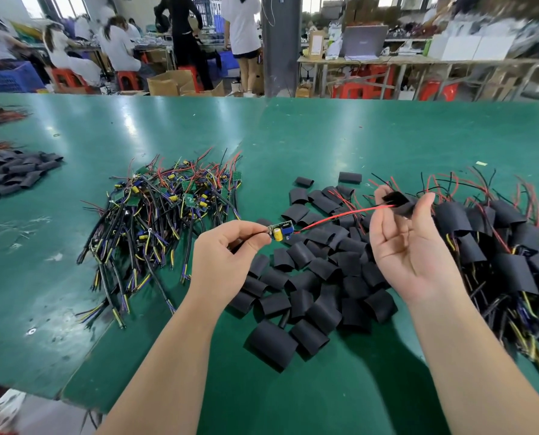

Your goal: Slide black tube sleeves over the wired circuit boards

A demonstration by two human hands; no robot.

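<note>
Above green bench (pixel 167 127), board (pixel 282 229) is pinched by left hand (pixel 227 255); red lead (pixel 334 216) is threaded rightward into sleeve (pixel 398 202) pinched by right hand (pixel 409 246).

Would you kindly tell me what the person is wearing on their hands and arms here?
Nothing worn shows. The left hand and right hand are bare, with no gloves, rings or watch; the left forearm and right forearm are uncovered, with no sleeve in view.
</note>
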